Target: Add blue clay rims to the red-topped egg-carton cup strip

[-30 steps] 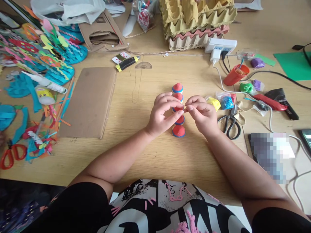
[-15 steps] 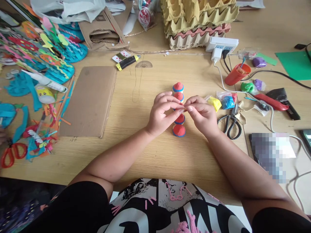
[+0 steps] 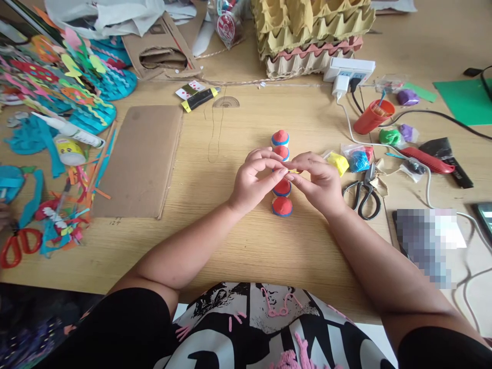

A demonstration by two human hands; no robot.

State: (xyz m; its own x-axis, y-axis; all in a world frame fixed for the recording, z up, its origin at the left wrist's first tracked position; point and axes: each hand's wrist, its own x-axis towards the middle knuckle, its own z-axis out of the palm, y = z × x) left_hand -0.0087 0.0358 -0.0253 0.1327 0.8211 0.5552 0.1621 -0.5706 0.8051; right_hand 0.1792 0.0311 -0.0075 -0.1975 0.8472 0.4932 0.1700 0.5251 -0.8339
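My left hand (image 3: 253, 179) and my right hand (image 3: 321, 182) meet over the table, their thumbs and forefingers pinched together. Between the fingertips shows a small yellow piece (image 3: 294, 171), perhaps modelling clay; the fingers cover most of it. Beneath my hands runs a row of several small pieces with red domed tops and blue rims. The farthest red-topped piece (image 3: 280, 137) and the nearest red-topped piece (image 3: 282, 206) show plainly, while the middle of the row is partly hidden by my fingers.
Right of my hands lie a yellow clay packet (image 3: 338, 163), a blue clay packet (image 3: 359, 160), black-handled scissors (image 3: 365, 197) and a red cup (image 3: 374, 117). Egg trays (image 3: 315, 31) stand behind. On the left are a cardboard sheet (image 3: 136, 161), red scissors (image 3: 21, 245) and paper scraps.
My fingertips have shifted slightly around the yellow piece, and more of its yellow shows between them. The view has moved very slightly; the red-topped row stays in place.
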